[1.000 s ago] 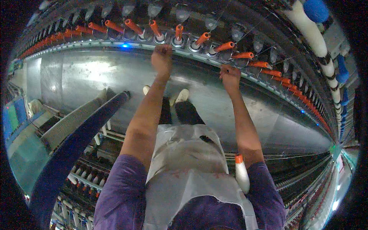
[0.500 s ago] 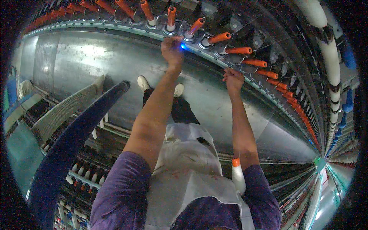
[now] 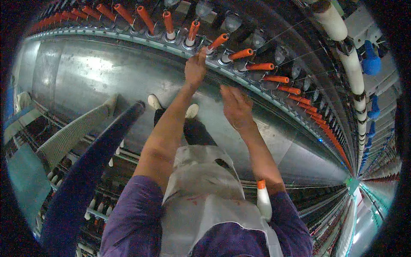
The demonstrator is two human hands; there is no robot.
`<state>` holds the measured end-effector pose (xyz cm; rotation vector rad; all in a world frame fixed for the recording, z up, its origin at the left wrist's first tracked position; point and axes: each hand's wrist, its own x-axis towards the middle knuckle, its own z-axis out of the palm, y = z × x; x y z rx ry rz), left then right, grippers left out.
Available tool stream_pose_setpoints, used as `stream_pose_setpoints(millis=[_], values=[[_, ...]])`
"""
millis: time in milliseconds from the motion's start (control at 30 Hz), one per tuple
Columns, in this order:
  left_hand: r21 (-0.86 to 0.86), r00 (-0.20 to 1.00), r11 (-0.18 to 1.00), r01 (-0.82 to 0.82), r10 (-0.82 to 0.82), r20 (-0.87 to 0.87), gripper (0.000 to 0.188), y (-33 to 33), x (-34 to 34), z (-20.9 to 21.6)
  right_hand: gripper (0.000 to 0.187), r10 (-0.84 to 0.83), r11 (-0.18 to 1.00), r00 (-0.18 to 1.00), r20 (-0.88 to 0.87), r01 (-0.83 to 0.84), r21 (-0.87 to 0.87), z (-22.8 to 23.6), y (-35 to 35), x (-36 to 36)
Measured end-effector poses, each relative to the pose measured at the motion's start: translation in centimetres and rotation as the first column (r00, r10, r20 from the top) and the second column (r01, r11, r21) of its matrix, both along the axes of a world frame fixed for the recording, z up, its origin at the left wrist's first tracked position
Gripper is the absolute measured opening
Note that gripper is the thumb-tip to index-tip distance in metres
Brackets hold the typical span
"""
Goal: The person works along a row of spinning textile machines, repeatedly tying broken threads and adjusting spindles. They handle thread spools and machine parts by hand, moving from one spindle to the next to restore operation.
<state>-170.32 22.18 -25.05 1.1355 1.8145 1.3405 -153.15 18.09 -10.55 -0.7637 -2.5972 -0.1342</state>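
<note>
Since half-second-ago frame: right hand (image 3: 235,106) drawn back from orange bobbins (image 3: 239,54), open, empty. Left hand (image 3: 195,68) at spindle rail (image 3: 128,39), fingers curled near one bobbin; hold unclear. Step judged: tending spindle. Next needs fine fingertip pinch.

Orange bobbin tubes (image 3: 250,53): smooth plastic, slight sheen.
Machine panel (image 3: 107,77): sheet metal, brushed, glossy with glare.
Apron (image 3: 205,188): white cloth, matt, creased.
Sleeves (image 3: 132,214): purple cloth, matt.
Blue rail (image 3: 81,180): smooth, dull finish.
</note>
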Motion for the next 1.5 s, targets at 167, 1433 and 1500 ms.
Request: stream_pose_setpoints(millis=[167,1433,1500], values=[[-0.162,0.986,0.974,0.159,-0.149,0.072,0.046,-1.6,-1.4,-1.3,0.027,-0.034,0.955,0.982,-0.188,-0.024,-0.296,-2.7,2.6,-4.4],[0.288,0.727,0.904,0.316,-0.426,0.539,0.028,0.1,-2.5,24.6,0.018,-0.512,0.577,0.667,-0.541,-0.199,-0.792,16.2,8.1,-8.8],[0.39,0.896,0.887,0.248,-0.363,0.256,0.029,0.6,-2.2,25.1,0.017,-0.463,0.708,0.644,-0.609,-0.145,-0.691,15.9,8.7,-9.0]])
